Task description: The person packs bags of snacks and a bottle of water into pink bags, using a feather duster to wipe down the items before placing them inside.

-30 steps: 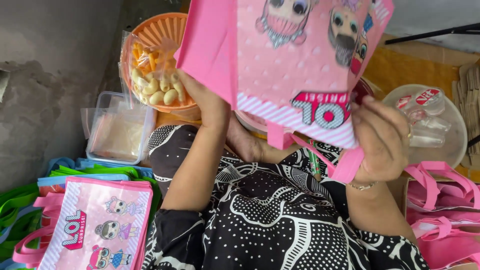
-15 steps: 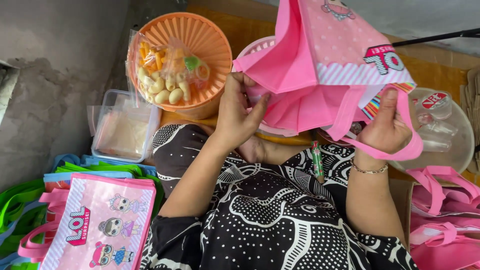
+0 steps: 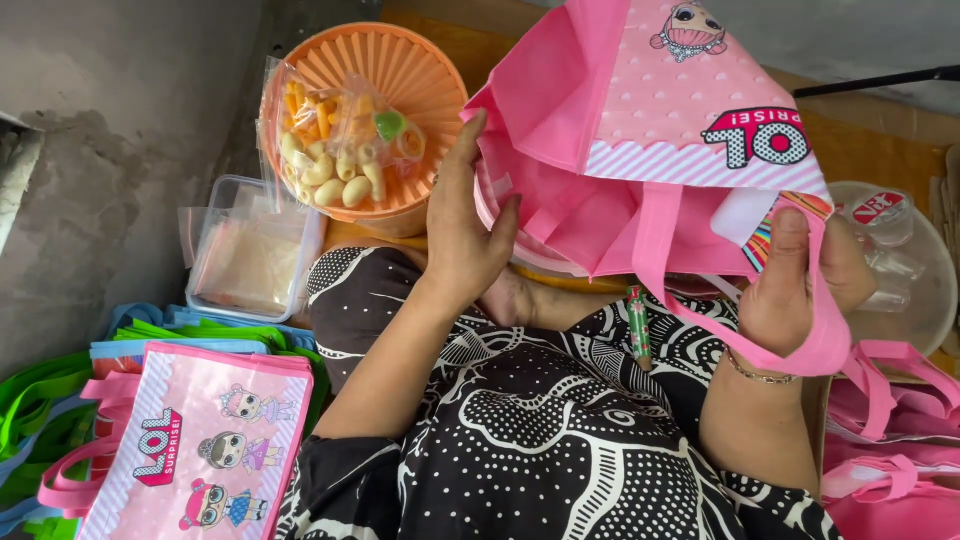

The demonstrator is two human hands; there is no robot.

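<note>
- Fingers (image 3: pixel 470 160) of the left hand (image 3: pixel 465 235) are held straight and slightly spread, laid flat against the open mouth of the pink tote bag (image 3: pixel 640 170); nothing is pinched by them.
- Right hand (image 3: pixel 800 285) is closed around one pink handle loop (image 3: pixel 835 345), the thumb pressed down over the strap and the bag's edge.
- Pink tote bag is held up above the lap, over the patterned black-and-white skirt (image 3: pixel 540 440), just right of the orange basket (image 3: pixel 400 75).
- It is judged light and limp: the cloth folds and sags, so little support is given by the panels themselves.
- A firmer hold is judged to be offered by the handle loops and the stitched rim.
- A clear snack packet (image 3: pixel 340 140) is seen lying in the orange basket, untouched, near the left hand.
</note>
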